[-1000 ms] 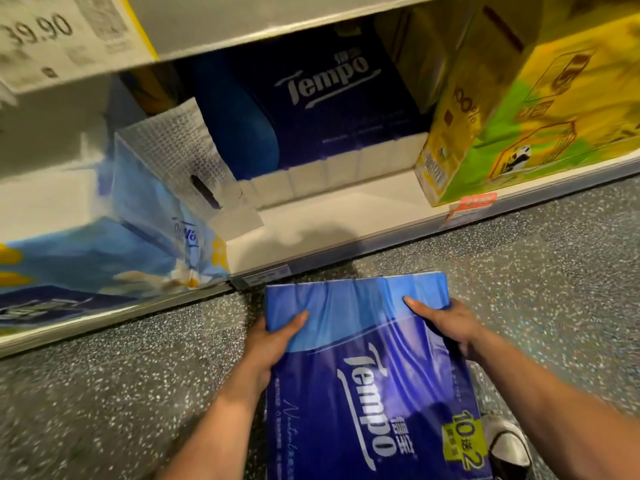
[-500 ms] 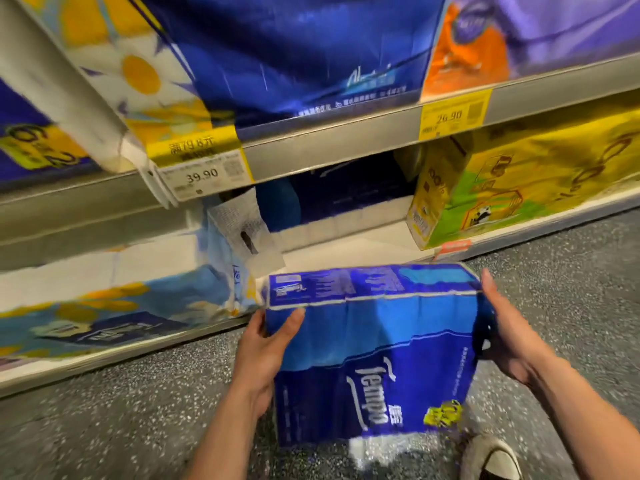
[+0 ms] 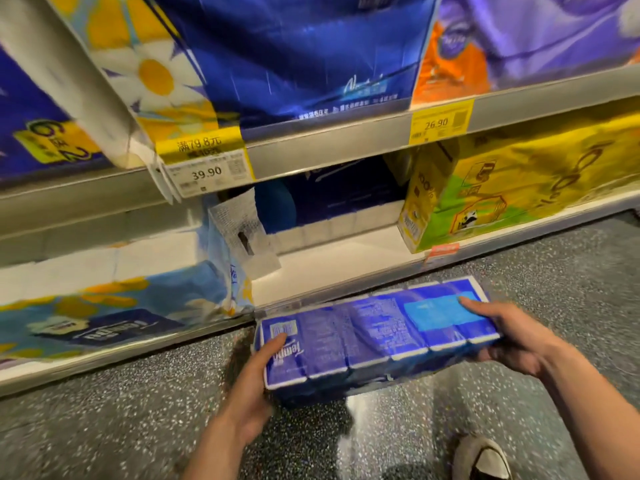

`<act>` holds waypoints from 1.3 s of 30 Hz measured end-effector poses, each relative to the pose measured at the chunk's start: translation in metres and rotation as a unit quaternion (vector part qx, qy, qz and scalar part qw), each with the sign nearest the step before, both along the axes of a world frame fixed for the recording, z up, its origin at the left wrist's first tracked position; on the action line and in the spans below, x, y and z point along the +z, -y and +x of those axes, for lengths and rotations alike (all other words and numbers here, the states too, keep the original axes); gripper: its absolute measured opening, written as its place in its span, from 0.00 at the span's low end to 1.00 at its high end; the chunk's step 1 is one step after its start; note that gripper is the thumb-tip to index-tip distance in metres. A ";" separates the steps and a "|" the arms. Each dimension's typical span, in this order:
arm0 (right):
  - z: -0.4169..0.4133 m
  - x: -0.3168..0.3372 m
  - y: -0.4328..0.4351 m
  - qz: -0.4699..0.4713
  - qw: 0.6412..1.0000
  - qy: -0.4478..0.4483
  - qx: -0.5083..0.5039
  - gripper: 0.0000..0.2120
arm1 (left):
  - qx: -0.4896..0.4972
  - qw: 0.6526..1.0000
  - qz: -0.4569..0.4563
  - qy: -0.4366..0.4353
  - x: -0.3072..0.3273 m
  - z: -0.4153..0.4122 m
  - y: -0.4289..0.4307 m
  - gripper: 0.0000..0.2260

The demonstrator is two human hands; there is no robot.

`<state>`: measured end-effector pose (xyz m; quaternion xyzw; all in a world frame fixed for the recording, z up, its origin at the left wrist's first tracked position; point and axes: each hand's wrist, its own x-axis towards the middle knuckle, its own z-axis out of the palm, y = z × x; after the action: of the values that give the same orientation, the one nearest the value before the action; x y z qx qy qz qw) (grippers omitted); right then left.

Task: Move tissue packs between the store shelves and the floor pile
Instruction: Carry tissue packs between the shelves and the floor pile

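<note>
A dark blue Tempo tissue pack point(image 3: 374, 336) hangs above the speckled floor, just in front of the bottom shelf point(image 3: 332, 268). Its printed end face is turned up toward me. My left hand point(image 3: 258, 386) grips its left end, thumb on the barcode. My right hand point(image 3: 512, 336) grips its right end, thumb on the light blue patch. Behind the pack, the bottom shelf has a bare white gap, with another blue Tempo pack point(image 3: 332, 202) at the back of it.
A daisy-print pack point(image 3: 114, 299) lies left of the gap, a yellow-green panda pack point(image 3: 519, 192) right of it. The upper shelf point(image 3: 346, 150) holds blue and purple packs, with price tags 39.90 point(image 3: 207, 173) and 26.90 point(image 3: 438, 123). My shoe point(image 3: 481, 459) is at bottom right.
The pack has been lifted off the floor and tipped so its end face points up. My view rose from the bottom shelf to take in the upper shelf.
</note>
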<state>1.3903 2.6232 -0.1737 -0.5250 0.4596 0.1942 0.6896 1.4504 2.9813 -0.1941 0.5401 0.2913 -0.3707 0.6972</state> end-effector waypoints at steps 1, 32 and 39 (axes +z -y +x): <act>-0.001 -0.001 -0.002 0.007 1.000 -0.004 -0.005 0.21 | -0.006 1.000 -0.012 -0.018 0.004 -0.005 0.001 0.18; 0.075 0.134 -0.031 -0.056 0.972 0.228 -0.026 0.26 | 0.024 0.965 -0.024 0.261 0.121 0.065 -0.011 0.26; 0.125 0.122 -0.020 -0.072 0.969 0.235 -0.002 0.32 | 0.071 0.930 0.093 0.348 0.098 0.066 -0.003 0.31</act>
<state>1.5151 2.6436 -0.0518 -0.6035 0.2987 0.0308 0.7387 1.5162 2.9843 -0.0957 0.6758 0.1011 -0.0804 0.7256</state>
